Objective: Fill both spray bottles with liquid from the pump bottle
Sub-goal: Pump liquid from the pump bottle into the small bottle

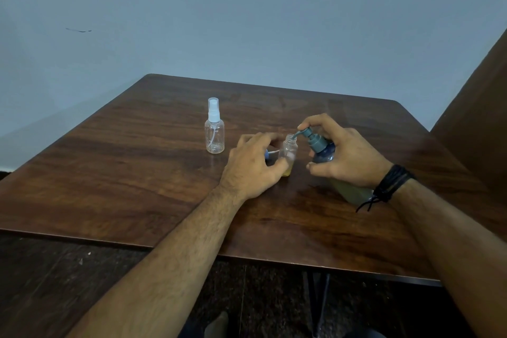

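My left hand (253,163) grips an uncapped clear spray bottle (289,151) standing on the wooden table (137,173); a little yellowish liquid lies in its bottom. Its spray cap with tube (270,153) peeks out under my left fingers. My right hand (347,152) holds the tilted blue pump bottle (323,152), forefinger on the pump head, with the spout over the open bottle's mouth. The pump bottle's lower body (354,193) shows greenish liquid below my wrist. A second clear spray bottle (214,129), capped and empty, stands upright to the left.
A pale blue wall rises behind the table. A brown panel (477,107) stands at the right edge. The near table edge runs across the lower frame, with dark floor and table legs (318,304) below it.
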